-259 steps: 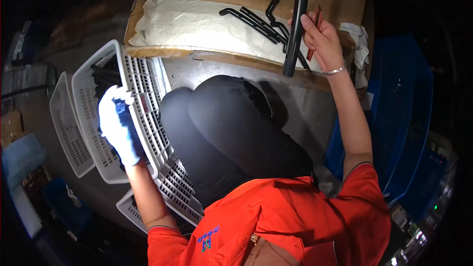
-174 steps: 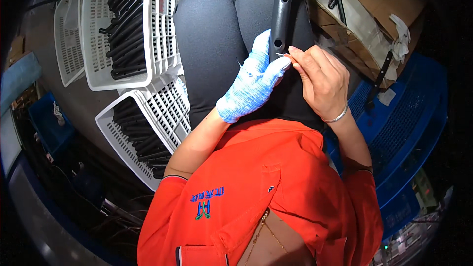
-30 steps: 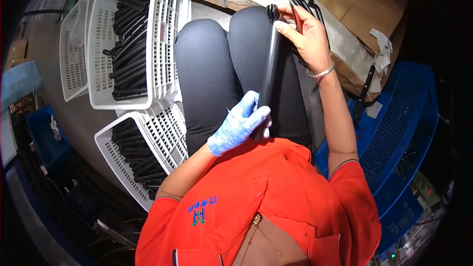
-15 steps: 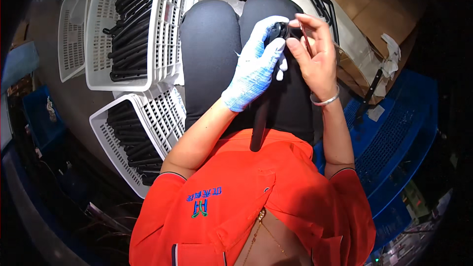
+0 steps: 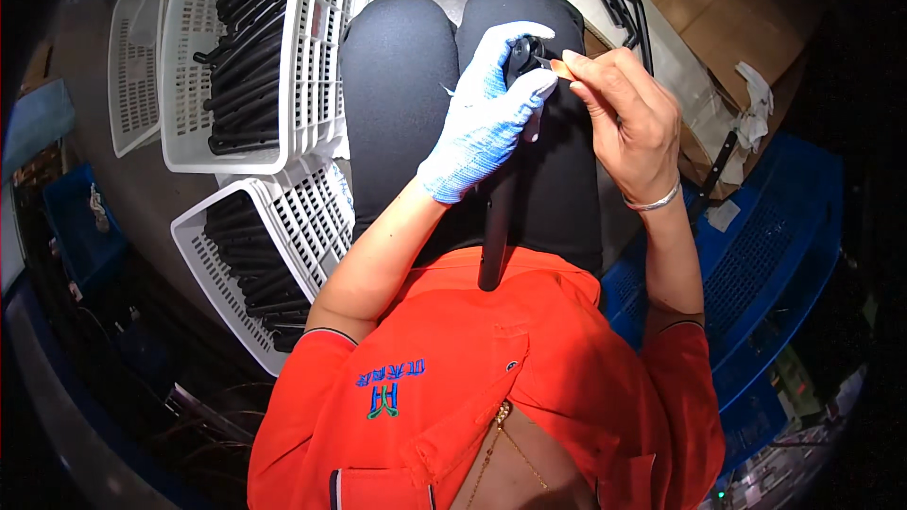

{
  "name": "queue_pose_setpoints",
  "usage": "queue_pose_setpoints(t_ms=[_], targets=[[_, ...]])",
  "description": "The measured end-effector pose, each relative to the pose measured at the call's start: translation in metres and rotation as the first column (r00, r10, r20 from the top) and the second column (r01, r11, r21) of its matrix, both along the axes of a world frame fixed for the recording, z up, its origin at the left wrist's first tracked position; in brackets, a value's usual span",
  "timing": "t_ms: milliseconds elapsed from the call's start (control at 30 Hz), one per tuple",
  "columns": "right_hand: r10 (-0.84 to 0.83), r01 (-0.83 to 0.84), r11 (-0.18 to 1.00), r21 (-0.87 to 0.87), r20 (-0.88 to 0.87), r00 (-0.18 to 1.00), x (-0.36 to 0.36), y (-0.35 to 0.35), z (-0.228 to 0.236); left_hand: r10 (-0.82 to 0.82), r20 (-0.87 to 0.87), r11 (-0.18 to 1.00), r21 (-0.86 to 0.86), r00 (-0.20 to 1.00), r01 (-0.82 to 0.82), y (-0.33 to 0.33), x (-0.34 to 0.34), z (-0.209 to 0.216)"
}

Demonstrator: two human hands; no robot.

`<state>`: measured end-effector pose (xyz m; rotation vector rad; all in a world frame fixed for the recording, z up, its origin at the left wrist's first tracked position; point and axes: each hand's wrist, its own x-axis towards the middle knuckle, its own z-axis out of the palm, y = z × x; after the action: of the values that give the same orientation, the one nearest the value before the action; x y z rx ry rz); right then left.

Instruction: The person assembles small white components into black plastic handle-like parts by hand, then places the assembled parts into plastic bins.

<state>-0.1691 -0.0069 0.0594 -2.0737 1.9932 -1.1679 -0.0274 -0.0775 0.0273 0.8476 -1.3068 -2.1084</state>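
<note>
My left hand [image 5: 482,123], in a white-and-blue knitted glove, is wrapped round the upper end of a black tube [image 5: 495,236] above my lap. The tube's rounded black end [image 5: 522,55] shows between glove thumb and forefinger; its lower end rests near my waist. My bare right hand [image 5: 631,118] pinches a small knife [image 5: 563,69] with an orange-brown handle between thumb and fingers. Its thin dark tip points left, at the tube's end; whether it touches cannot be made out.
White baskets [image 5: 316,57] of black tubes stand at the left, with a lower white basket [image 5: 312,227] nearer me. Bent black tubes [image 5: 635,14] lie on cardboard [image 5: 704,19] at the upper right. A blue crate [image 5: 765,274] holds a black-handled tool [image 5: 715,165] by its edge.
My right hand has moved right and slightly down, turning the knife so its tip points left at the tube's end. My left hand still holds the tube, shifted slightly left.
</note>
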Motion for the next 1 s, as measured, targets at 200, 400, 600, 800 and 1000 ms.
queue_pose_setpoints(t_ms=[200,400,600,800,1000], targets=[[0.035,-0.032,0.997,0.072,-0.038,0.999,-0.002,0.0,0.005,-0.008,0.003,1.0,0.02,1.0,0.007,-0.004,-0.001,0.0],[0.058,-0.055,0.996,0.07,-0.054,0.997,-0.003,-0.002,0.006,-0.03,0.058,0.999,0.022,0.998,0.029,-0.006,-0.003,0.005],[0.071,-0.067,0.995,0.072,-0.061,0.996,-0.004,-0.004,0.008,-0.033,0.066,0.999,0.023,0.997,0.032,-0.007,-0.005,0.005],[0.055,-0.048,0.995,0.085,-0.086,0.995,-0.001,-0.004,0.011,-0.036,0.052,0.999,0.025,0.998,0.035,-0.008,-0.005,0.004],[0.062,-0.057,0.996,0.068,-0.08,0.995,0.002,-0.006,0.013,-0.025,0.096,1.0,-0.002,0.995,0.026,-0.008,-0.004,0.005]])
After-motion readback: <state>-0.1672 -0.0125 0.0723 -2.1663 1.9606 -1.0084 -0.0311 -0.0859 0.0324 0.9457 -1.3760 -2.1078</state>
